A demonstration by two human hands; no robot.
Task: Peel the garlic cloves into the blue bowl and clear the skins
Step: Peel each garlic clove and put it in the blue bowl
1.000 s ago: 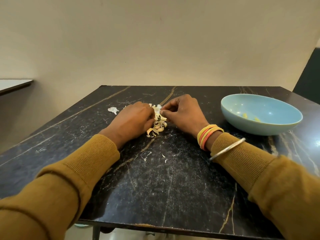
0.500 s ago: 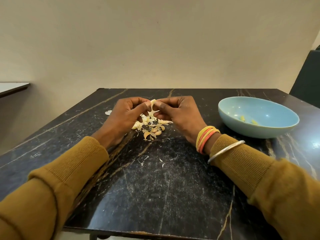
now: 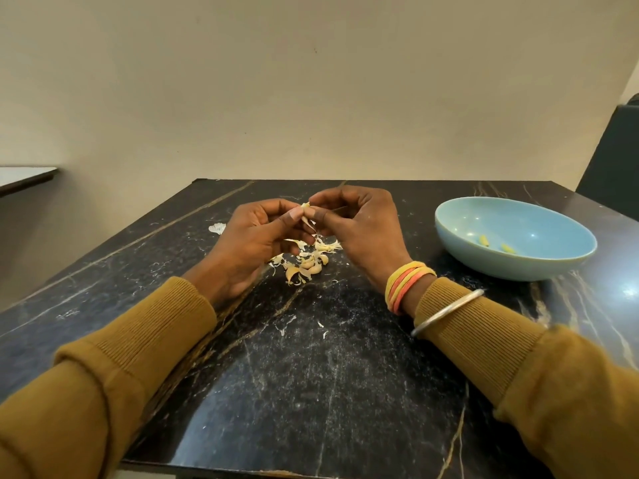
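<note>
Both hands lifted off the tabletop [image 3: 311,392] since a second ago; garlic clove [image 3: 305,213] now raised, pinched between curled fingertips of left hand [image 3: 256,243] and right hand [image 3: 359,233], skin strand dangling. Pile of skins and cloves [image 3: 307,262] lies directly beneath. Blue bowl [image 3: 501,267] well right holds two peeled cloves [image 3: 484,240].

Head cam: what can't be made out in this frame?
Garlic clove: head view, left hand and right hand fingertips cover it; peel progress unclear.
Pile: head view, cloves versus skins too small; left hand hides part.
Bits in blue bowl: head view, too small.
</note>
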